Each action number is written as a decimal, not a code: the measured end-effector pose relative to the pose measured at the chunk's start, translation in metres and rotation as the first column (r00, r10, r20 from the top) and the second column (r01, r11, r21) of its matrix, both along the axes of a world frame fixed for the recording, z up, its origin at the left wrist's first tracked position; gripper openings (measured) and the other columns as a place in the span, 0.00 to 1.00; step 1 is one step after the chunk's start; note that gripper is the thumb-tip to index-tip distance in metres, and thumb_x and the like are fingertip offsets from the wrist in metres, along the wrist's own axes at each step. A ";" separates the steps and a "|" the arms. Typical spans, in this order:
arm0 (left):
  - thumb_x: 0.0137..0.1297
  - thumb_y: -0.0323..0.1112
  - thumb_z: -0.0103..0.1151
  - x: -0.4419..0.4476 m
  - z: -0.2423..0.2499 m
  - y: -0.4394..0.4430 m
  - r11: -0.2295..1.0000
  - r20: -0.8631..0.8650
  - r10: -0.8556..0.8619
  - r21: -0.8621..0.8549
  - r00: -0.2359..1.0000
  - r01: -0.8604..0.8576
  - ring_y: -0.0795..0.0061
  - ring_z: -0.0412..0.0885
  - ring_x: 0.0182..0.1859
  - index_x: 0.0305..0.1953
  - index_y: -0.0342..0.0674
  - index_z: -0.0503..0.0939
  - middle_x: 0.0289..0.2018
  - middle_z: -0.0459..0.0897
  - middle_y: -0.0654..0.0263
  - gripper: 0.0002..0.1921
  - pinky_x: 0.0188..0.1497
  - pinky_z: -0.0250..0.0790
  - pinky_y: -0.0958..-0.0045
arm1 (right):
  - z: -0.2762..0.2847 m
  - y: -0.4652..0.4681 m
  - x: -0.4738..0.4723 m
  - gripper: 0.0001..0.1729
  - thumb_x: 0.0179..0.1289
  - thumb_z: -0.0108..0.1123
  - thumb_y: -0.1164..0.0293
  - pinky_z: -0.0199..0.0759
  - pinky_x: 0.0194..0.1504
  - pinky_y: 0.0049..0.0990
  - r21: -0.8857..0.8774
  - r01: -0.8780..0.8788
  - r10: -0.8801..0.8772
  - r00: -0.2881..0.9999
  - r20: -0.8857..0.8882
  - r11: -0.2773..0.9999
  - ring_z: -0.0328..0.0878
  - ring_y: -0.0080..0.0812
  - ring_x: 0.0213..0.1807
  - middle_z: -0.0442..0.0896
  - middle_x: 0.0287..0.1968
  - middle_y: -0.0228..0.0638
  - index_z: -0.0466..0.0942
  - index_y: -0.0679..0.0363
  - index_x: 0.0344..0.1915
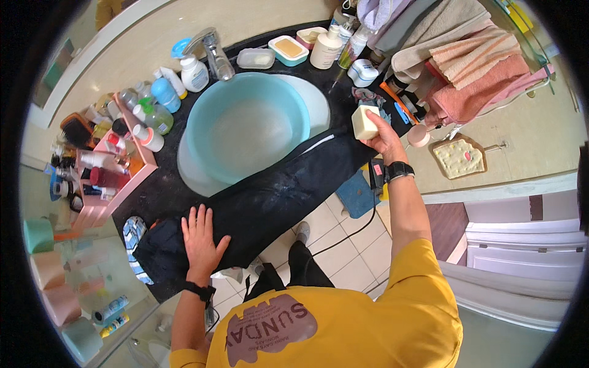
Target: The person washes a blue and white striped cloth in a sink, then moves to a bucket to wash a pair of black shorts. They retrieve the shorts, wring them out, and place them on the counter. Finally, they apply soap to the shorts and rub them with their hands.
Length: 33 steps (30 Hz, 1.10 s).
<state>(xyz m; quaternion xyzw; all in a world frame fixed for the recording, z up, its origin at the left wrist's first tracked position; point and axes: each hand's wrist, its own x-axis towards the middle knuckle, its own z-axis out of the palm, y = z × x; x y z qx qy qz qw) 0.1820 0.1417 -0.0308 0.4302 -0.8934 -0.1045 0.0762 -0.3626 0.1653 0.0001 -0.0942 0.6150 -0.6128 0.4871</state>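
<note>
A black cloth garment lies stretched along the front edge of the dark washstand counter, with whitish smears on its middle. My left hand rests flat on the garment's left part, fingers spread. In my right hand is a block of pale cream soap, held just above the garment's right end. Behind the garment, a light blue plastic basin with cloudy water stands in the white sink, under a chrome faucet.
Pump bottles and a pink organizer full of cosmetics stand at the left. Soap dishes and a white pump bottle line the back. Towels hang at the right. A blue and white striped cloth lies at the left edge.
</note>
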 end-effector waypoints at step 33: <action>0.57 0.49 0.62 0.001 -0.001 -0.002 1.000 0.041 0.015 0.023 0.999 -0.016 0.49 0.54 0.74 0.68 0.36 0.65 0.71 0.61 0.52 0.40 0.75 0.39 0.45 | -0.048 0.025 0.072 0.38 0.57 0.66 0.43 0.54 0.68 0.53 0.369 0.044 0.364 -0.312 -0.878 0.928 0.59 0.51 0.72 0.68 0.68 0.48 0.77 0.62 0.56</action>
